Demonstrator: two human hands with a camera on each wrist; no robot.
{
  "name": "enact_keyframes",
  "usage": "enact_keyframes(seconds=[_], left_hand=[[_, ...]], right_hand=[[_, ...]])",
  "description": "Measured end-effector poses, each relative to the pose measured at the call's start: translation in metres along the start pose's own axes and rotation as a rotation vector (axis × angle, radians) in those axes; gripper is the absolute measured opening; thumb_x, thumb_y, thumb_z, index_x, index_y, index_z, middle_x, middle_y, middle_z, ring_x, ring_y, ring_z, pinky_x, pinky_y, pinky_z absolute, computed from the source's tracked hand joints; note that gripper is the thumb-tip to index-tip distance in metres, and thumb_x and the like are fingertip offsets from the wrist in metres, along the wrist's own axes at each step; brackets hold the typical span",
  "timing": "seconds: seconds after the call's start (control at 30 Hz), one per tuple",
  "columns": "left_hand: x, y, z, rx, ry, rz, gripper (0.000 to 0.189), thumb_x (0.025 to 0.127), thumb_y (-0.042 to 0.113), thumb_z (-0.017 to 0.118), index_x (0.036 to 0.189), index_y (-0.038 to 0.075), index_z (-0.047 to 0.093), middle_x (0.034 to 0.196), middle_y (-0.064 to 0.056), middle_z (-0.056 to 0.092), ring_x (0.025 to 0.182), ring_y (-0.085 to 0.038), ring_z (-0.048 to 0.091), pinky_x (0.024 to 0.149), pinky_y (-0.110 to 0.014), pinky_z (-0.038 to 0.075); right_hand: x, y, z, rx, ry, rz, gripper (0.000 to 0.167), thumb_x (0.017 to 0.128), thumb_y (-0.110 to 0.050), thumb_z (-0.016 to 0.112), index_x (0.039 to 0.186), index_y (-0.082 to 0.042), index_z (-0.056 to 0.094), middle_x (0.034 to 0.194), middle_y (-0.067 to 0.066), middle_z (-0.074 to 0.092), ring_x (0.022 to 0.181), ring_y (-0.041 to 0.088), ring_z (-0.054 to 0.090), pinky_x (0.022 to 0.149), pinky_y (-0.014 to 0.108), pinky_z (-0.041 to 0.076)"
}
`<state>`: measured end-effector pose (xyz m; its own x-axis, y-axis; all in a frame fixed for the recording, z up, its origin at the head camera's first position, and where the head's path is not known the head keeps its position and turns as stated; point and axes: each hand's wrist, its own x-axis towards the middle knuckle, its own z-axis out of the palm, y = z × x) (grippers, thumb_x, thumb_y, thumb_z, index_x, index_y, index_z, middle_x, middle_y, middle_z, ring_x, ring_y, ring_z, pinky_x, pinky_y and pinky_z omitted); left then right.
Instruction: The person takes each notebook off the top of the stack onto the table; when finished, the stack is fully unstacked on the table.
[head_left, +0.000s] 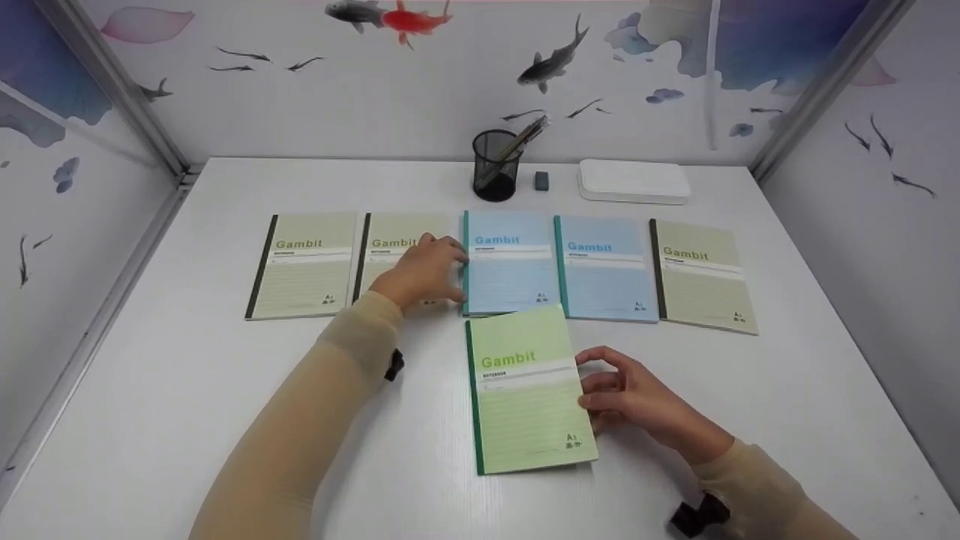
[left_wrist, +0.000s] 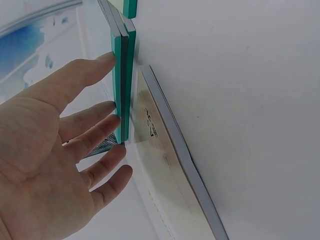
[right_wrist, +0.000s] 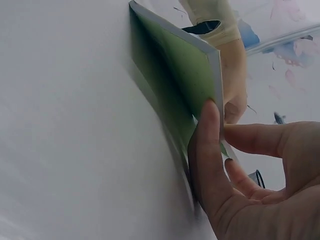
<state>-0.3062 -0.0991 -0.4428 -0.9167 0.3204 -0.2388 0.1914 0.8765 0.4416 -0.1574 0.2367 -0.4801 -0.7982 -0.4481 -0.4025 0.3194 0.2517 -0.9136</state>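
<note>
My left hand [head_left: 422, 271] reaches over an olive notebook [head_left: 371, 274] with a black spine. Its extended fingertips [left_wrist: 111, 107] touch the teal spine edge of the middle blue notebook [head_left: 510, 274]. Two teal spines [left_wrist: 123, 85] show one on the other in the left wrist view. Nearer the body, my right hand [head_left: 637, 397] pinches the right edge of a light green notebook [head_left: 525, 412] between thumb and fingers. That notebook is tilted, its green underside [right_wrist: 187, 67] raised off the table in the right wrist view. Its top edge overlaps the blue notebook's lower edge in the head view.
Another olive notebook [head_left: 304, 266] lies at the far left. A second blue notebook [head_left: 607, 277] and an olive one [head_left: 705, 281] lie to the right. Behind stand a mesh pen cup [head_left: 491, 180], a dark eraser [head_left: 541, 181] and a white case [head_left: 634, 180], close to the patterned wall.
</note>
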Motion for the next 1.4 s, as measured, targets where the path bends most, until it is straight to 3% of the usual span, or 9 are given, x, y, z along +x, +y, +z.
enact_keyframes(seconds=[0.2,0.33,0.57,0.73,0.97,1.17,1.4], left_hand=[[-0.001,0.000,0.000,0.004,0.006,0.010,0.069,0.084,0.032,0.087,0.145,0.015,0.060,0.154,0.001,0.049,0.136,-0.024,0.039,0.119,-0.042,0.039],[-0.002,0.000,0.000,-0.003,0.006,-0.008,0.070,0.084,0.034,0.087,0.146,0.017,0.059,0.153,0.002,0.048,0.135,-0.023,0.040,0.119,-0.042,0.038],[-0.001,0.001,0.000,0.001,0.001,-0.003,0.070,0.083,0.033,0.087,0.146,0.016,0.059,0.154,0.001,0.048,0.137,-0.024,0.040,0.119,-0.042,0.039],[-0.002,0.002,0.001,-0.005,0.005,-0.010,0.071,0.082,0.032,0.088,0.145,0.016,0.059,0.154,0.001,0.048,0.136,-0.024,0.041,0.119,-0.043,0.039],[-0.003,0.003,-0.001,-0.006,0.008,-0.010,0.071,0.082,0.033,0.088,0.145,0.015,0.060,0.154,0.001,0.049,0.136,-0.024,0.040,0.119,-0.043,0.039],[-0.002,0.002,0.000,0.017,0.015,-0.001,0.070,0.082,0.032,0.088,0.144,0.014,0.061,0.153,0.001,0.050,0.137,-0.024,0.039,0.119,-0.043,0.038],[-0.001,0.001,0.000,0.011,0.011,0.004,0.070,0.082,0.032,0.088,0.144,0.015,0.061,0.152,0.001,0.050,0.136,-0.024,0.040,0.118,-0.043,0.039]], right_hand=[[-0.004,-0.007,0.007,-0.169,0.094,-0.023,0.069,0.085,-0.005,0.079,0.144,-0.005,0.043,0.105,0.016,0.069,0.082,0.023,0.072,0.069,0.043,0.065],[-0.004,-0.009,0.009,-0.329,0.131,-0.087,0.073,0.082,-0.007,0.085,0.145,-0.009,0.049,0.103,0.016,0.071,0.078,0.022,0.072,0.066,0.037,0.064],[-0.001,-0.010,0.015,-0.544,0.118,-0.123,0.071,0.077,-0.018,0.091,0.140,-0.011,0.059,0.095,0.008,0.070,0.068,0.019,0.065,0.057,0.032,0.059],[0.000,-0.016,0.021,-0.587,0.093,-0.088,0.073,0.077,-0.017,0.090,0.142,-0.009,0.058,0.090,0.007,0.067,0.061,0.019,0.064,0.053,0.034,0.058],[0.003,-0.026,0.028,-0.663,0.123,0.015,0.076,0.074,-0.012,0.091,0.143,-0.013,0.060,0.077,0.004,0.063,0.054,0.015,0.058,0.048,0.032,0.055],[0.004,-0.026,0.026,-0.713,0.119,-0.007,0.074,0.074,-0.014,0.092,0.141,-0.016,0.060,0.074,0.003,0.060,0.052,0.014,0.057,0.048,0.031,0.054],[0.013,-0.030,0.019,-0.638,0.101,-0.040,0.060,0.080,-0.016,0.089,0.134,-0.011,0.064,0.086,0.005,0.065,0.061,0.017,0.063,0.053,0.032,0.056]])
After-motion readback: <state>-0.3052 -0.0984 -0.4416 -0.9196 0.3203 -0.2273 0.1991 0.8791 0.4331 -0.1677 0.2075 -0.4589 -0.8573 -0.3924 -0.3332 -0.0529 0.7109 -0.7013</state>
